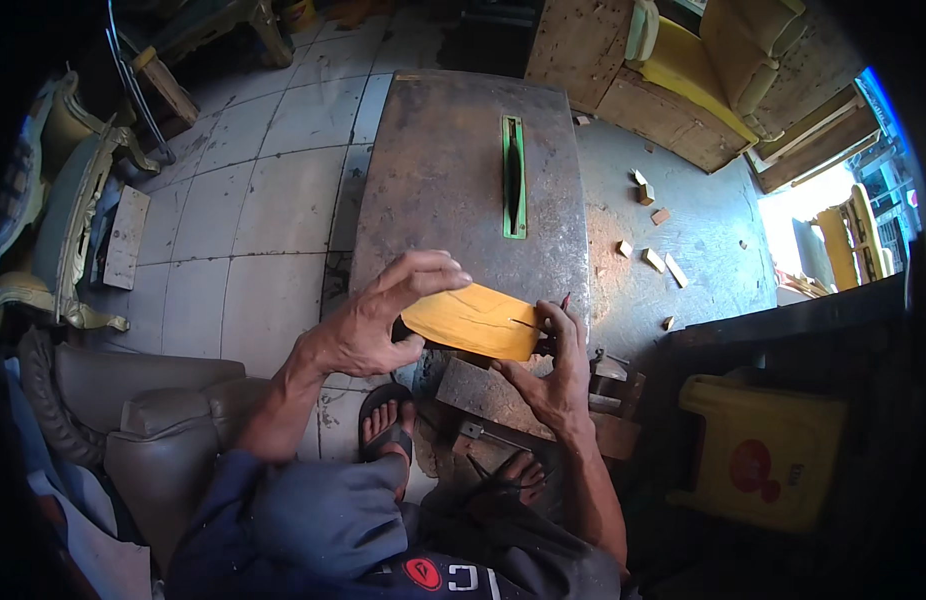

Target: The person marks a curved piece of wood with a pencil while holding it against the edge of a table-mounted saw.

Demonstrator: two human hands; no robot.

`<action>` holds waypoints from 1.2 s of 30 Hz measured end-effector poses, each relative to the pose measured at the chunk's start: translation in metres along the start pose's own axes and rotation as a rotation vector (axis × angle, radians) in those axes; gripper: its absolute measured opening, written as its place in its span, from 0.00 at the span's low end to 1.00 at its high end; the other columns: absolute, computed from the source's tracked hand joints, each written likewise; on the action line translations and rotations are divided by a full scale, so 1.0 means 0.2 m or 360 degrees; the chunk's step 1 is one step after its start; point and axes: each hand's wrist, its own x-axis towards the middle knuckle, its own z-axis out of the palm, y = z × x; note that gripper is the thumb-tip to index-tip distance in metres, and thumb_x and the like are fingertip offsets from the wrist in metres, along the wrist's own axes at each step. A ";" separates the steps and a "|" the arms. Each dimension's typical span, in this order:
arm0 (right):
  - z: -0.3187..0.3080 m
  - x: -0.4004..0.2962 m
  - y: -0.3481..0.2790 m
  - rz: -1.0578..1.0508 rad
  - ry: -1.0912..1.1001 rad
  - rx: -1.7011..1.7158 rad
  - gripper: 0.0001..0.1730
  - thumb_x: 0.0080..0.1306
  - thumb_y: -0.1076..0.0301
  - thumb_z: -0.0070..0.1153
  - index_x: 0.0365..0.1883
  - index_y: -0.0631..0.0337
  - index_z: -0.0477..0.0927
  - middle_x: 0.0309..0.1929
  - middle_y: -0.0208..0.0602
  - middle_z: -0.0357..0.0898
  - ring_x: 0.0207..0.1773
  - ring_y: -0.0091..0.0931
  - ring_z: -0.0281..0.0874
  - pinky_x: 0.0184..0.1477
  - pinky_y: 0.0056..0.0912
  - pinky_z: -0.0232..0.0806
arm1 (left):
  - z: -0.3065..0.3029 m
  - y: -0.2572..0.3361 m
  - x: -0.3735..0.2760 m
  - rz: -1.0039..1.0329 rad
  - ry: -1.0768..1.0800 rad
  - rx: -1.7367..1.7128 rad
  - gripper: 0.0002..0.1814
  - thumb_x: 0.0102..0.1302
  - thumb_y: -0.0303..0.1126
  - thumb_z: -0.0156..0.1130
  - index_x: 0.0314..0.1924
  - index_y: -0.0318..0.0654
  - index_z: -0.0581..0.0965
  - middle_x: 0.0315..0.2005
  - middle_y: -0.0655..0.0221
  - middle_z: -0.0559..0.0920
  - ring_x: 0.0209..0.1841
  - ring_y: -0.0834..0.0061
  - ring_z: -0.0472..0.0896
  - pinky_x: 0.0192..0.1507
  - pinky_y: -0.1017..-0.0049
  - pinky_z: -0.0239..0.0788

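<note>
A yellowish wood piece (474, 319) is held up between both hands, tilted over the near end of a metal-topped work table (440, 172). Dark lines, perhaps drawn or grain, run across its face. My left hand (373, 322) grips its left end, thumb below and fingers above. On the other end, my right hand (553, 367) closes its thumb and fingers around the edge. A thin red-tipped object (566, 301), possibly a pencil, sticks up by the right fingers. Set in the tabletop is a green slotted insert (515, 217) like a table saw's.
Wood offcuts (653, 260) and sawdust lie on the floor to the right. A yellow plastic container (778, 442) stands at lower right, a clamp-like metal tool (607, 375) near my right wrist. A padded seat (185, 435) is at left; carved chair frames (80, 225) stand beyond.
</note>
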 end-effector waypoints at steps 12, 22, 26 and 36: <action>0.10 -0.04 0.00 0.0109 0.0162 -0.0343 0.49 0.56 0.54 0.84 0.71 0.64 0.73 0.59 0.54 0.75 0.62 0.45 0.78 0.62 0.49 0.74 | 0.12 -0.23 0.02 -0.0453 0.0269 -0.0563 0.48 0.59 0.14 0.63 0.81 0.34 0.61 0.76 0.59 0.63 0.82 0.63 0.61 0.84 0.61 0.52; 0.02 0.02 0.01 -0.0060 0.0220 -0.0350 0.49 0.56 0.58 0.84 0.71 0.66 0.72 0.63 0.52 0.76 0.62 0.45 0.79 0.64 0.47 0.74 | 0.15 -0.20 0.05 -0.0472 0.0546 -0.1357 0.41 0.68 0.25 0.72 0.78 0.32 0.65 0.69 0.56 0.74 0.73 0.64 0.72 0.74 0.65 0.67; 0.10 -0.04 -0.03 -0.0062 0.0316 -0.0397 0.49 0.56 0.58 0.85 0.71 0.66 0.72 0.59 0.50 0.75 0.59 0.41 0.81 0.59 0.44 0.77 | 0.17 -0.19 0.10 -0.0702 0.0657 -0.1225 0.37 0.71 0.23 0.70 0.76 0.26 0.65 0.63 0.58 0.79 0.69 0.69 0.76 0.74 0.69 0.65; 0.09 -0.04 -0.05 0.0102 0.0248 -0.0186 0.44 0.66 0.60 0.78 0.76 0.63 0.69 0.61 0.49 0.73 0.57 0.39 0.83 0.59 0.44 0.77 | 0.06 0.09 0.15 0.0148 0.0803 -0.0647 0.30 0.62 0.11 0.69 0.63 0.38 0.78 0.56 0.64 0.84 0.65 0.67 0.81 0.72 0.66 0.70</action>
